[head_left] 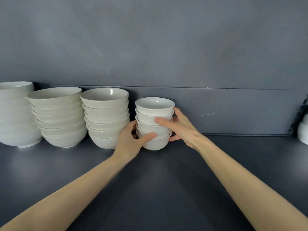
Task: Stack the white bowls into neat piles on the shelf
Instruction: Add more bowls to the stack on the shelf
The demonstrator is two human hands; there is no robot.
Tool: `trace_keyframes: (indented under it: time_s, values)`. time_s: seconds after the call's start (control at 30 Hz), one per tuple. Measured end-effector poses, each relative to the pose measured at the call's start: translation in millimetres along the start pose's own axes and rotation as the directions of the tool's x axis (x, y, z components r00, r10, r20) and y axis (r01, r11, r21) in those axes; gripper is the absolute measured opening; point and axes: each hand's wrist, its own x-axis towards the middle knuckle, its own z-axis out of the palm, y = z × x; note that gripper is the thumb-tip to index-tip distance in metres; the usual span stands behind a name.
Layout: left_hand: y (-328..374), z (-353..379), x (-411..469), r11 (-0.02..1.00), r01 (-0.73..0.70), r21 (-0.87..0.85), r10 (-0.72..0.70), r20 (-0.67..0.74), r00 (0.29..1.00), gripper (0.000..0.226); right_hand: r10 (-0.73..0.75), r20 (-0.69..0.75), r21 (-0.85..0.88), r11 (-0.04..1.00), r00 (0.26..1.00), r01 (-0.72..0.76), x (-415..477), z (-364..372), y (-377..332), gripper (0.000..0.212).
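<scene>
– Okay, what's the state on the shelf [166, 180]?
– Both hands are on the small bowl pile [150, 115]. It's just right of the medium pile [106, 119], close to the back wall [166, 47]. The left hand [131, 142] wraps the lower bowls, thumb across the front. The right hand [181, 127] grips higher, thumb on the middle bowls. Fingers of both go round the back, out of sight.
– Lifted or seated?
– Can't tell. The foot looks about level with the shelf.
– Risks?
– The pile isn't true: the lower rims sit tilted and the bowls aren't nested flush. An uneven squeeze, or a push from the upper hand alone, could make the top bowls slide or tip. The left hand is nearly against the medium pile, so a nudge leftward could knock that one. The surface looks glazed, so probably slick, and likely to chip if rims clack together.
– Rest of the row?
– Wide pile [58, 117] and a tall pile [15, 114] at the far left, both standing. There's something white [303, 130] at the right edge; can't tell what.
– Fix?
– My guess: square the rims while the pile is seated, both hands working evenly.
</scene>
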Motion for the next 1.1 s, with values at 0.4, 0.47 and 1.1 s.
trace_keyframes:
  time_s: [0.4,0.47,1.1]
  values:
    - [-4,4,-7,0.993,-0.094,-0.076,0.092,-0.033,0.995,0.062,0.0,-0.038,0.043,0.999,0.999,0.002,-3,7,8,0.06]
    - [-6,3,-7,0.991,-0.105,-0.088,0.101,-0.041,0.994,0.059,-0.009,-0.039,0.055,0.998,0.999,0.012,-2,8,10,0.059]
    - [-10,1,-5,0.99,-0.14,-0.019,0.14,0.003,0.99,0.063,-0.067,-0.06,0.066,0.995,0.996,0.071,0,13,18,0.055]
